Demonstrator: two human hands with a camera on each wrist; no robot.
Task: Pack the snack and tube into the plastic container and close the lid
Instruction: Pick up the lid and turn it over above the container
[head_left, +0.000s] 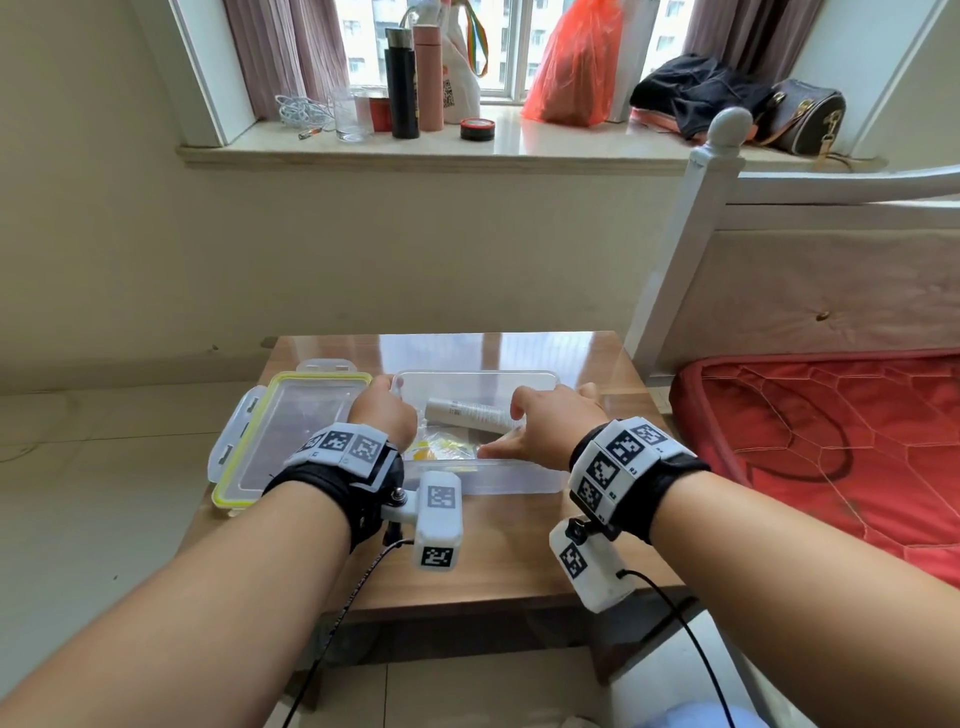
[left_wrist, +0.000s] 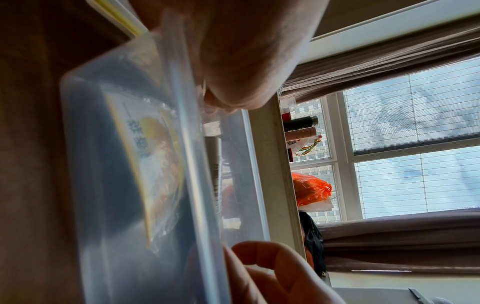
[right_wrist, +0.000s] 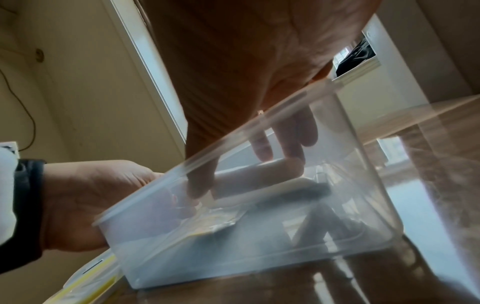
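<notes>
A clear plastic container (head_left: 519, 475) stands on the small wooden table (head_left: 493, 551). Inside it lie a white tube (head_left: 467, 413) and a yellow snack packet (head_left: 439, 451), the tube on the far side. My left hand (head_left: 387, 402) grips the container's left end wall. My right hand (head_left: 540, 421) reaches in from the right, its straight fingers (right_wrist: 285, 139) down by the tube (right_wrist: 259, 174) and its thumb near the snack packet (right_wrist: 207, 224). The lid (head_left: 291, 431), clear with a yellow seal, lies flat on the table just left of the container. In the left wrist view the snack packet (left_wrist: 153, 164) shows through the container wall (left_wrist: 103, 205).
A bed with a red cover (head_left: 831, 441) and a white bedpost (head_left: 691, 249) stands close on the right of the table. The windowsill behind holds bottles (head_left: 400, 83), an orange bag (head_left: 571, 67) and a handbag (head_left: 805, 114). Camera cables hang below both wrists.
</notes>
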